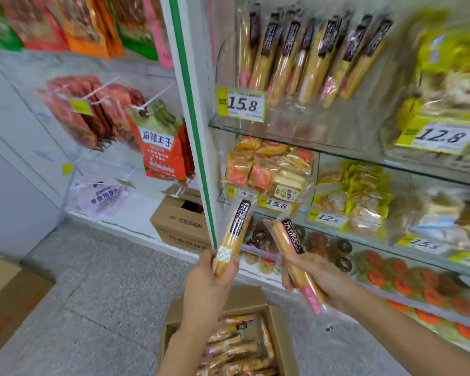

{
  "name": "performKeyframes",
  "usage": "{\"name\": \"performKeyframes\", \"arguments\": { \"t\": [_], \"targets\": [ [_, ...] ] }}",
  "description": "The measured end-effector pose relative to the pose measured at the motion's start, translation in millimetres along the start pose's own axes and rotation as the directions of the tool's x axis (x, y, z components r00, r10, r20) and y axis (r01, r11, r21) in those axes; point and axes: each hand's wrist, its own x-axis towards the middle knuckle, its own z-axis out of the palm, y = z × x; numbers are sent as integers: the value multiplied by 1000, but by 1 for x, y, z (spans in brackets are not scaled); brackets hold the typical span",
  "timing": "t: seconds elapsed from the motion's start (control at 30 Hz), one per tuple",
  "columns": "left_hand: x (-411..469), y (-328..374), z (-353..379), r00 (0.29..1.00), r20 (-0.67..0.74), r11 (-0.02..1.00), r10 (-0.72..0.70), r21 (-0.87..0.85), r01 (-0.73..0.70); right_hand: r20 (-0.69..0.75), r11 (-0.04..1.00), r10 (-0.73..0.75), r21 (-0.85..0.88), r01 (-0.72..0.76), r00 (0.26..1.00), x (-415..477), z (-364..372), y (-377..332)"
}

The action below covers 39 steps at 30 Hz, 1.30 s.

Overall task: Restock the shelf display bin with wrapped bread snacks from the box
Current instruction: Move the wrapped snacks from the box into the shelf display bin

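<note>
My left hand (210, 278) grips the lower end of a long wrapped bread snack (235, 229), held nearly upright. My right hand (320, 283) holds a second wrapped bread snack (292, 249), tilted up to the left, its pink end sticking out below the hand. Both have black labels near the top. Below my hands, an open cardboard box (282, 346) on the floor holds several more of these snacks. High on the shelf, the clear display bin (291, 126) holds several of the same snacks standing on end, behind a 15.8 price tag (242, 104).
Lower shelves carry orange and yellow snack packs and round cups behind price tags. A white and green upright post (196, 131) divides the shelf from hanging red packets at left. Another cardboard box (179, 221) stands by the post; more cartons lie at the far left floor.
</note>
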Motion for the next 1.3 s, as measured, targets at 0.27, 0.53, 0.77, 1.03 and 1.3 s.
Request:
{"name": "performKeyframes", "arguments": {
  "t": [0.27,0.53,0.77,1.03,1.3],
  "targets": [
    [17,93,-55,979,71,981,189,-50,-186,-402,943,-319,-226,244,859,-48,35,-99],
    [38,183,-49,942,116,943,314,-155,-295,-533,678,-735,-569,465,418,-97,28,-195],
    [78,256,-4,870,68,872,489,-40,-487,-366,444,-892,-819,364,266,-104,-8,-242],
    [146,313,58,885,25,869,464,182,-461,-462,480,-814,-876,-42,352,-24,-79,-294],
    [207,337,123,958,148,895,247,343,-284,-499,489,-662,-853,-183,559,40,-109,-364]
  ]
}}
